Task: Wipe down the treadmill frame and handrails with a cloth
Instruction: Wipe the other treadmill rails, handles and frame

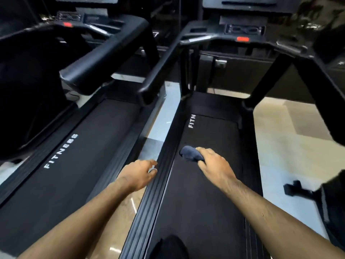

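I stand on a black treadmill whose belt runs ahead of me. My right hand is shut on a bunched dark blue cloth, held low over the belt near its left side. My left hand hovers with fingers apart beside the ribbed left side rail, holding nothing. The left handrail rises toward the console. The right handrail slopes down at the right.
A second black treadmill stands parallel on the left, its handrail jutting toward me. A narrow strip of pale floor separates the two machines. Tiled floor lies to the right, with a dark object near the edge.
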{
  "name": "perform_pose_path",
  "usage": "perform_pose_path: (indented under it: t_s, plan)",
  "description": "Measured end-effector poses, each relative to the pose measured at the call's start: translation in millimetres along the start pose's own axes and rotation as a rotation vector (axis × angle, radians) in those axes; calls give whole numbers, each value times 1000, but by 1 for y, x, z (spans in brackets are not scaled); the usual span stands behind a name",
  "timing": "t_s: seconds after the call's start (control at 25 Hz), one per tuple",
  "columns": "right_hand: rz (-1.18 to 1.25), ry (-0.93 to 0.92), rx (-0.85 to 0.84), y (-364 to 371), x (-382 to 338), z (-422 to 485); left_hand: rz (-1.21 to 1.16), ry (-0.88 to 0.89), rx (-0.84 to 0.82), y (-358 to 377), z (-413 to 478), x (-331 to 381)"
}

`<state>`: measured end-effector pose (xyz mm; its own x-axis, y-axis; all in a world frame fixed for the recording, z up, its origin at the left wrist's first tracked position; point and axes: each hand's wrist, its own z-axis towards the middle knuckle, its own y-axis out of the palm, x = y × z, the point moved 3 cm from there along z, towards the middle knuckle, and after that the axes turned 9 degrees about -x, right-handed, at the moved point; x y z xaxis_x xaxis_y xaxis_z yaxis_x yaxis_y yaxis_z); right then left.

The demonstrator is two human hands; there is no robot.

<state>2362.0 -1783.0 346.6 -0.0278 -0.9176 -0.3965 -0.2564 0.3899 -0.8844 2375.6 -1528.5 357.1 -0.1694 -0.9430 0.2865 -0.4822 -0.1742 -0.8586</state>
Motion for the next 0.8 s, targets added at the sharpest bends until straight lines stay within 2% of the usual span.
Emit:
perform_pose_path:
  t_s: [0.16,0.32,0.56,0.8]
  plan:
    - [-97,-97,-15,-102,-32,54,-32,-91,63,-100,15,18]
    - [-171,-212,-73,-167,-51,106,-68,-188,123,-166,38,32]
    - [-244,-470,-86,-206,-61,212,-185,-389,274,-196,99,51]
    - [-384,-902,20,-228,-112,271,-384,-651,403,-198,113,64]
